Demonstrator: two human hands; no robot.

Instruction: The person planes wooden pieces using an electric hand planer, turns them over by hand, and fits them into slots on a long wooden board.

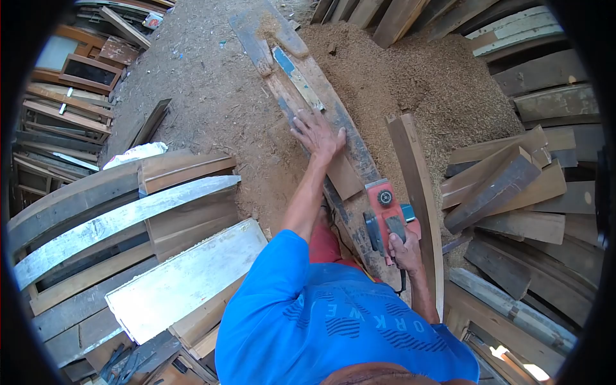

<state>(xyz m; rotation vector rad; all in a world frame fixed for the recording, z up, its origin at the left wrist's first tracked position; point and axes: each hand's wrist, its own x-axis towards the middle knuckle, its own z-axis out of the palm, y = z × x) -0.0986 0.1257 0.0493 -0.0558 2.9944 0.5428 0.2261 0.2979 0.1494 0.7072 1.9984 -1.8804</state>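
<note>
A long, worn workbench plank (356, 138) runs from the top centre down toward my body. My left hand (319, 136) lies with its fingers spread on a flat brown board (344, 176) on the bench. Just beyond its fingertips is a narrow strip with chipped blue and cream paint (298, 78). A red electric planer (389, 215) sits at the bench's right side, near the board's lower end. My right hand (406, 250) is wrapped round its rear handle, and a dark cord hangs from the tool.
Sawdust and shavings (449, 96) are heaped right of the bench. A tall plank (417, 192) stands close beside the planer. Stacked timber (532, 224) fills the right side. At left are curved boards (96, 218), a white panel (189, 276) and wooden frames (90, 70).
</note>
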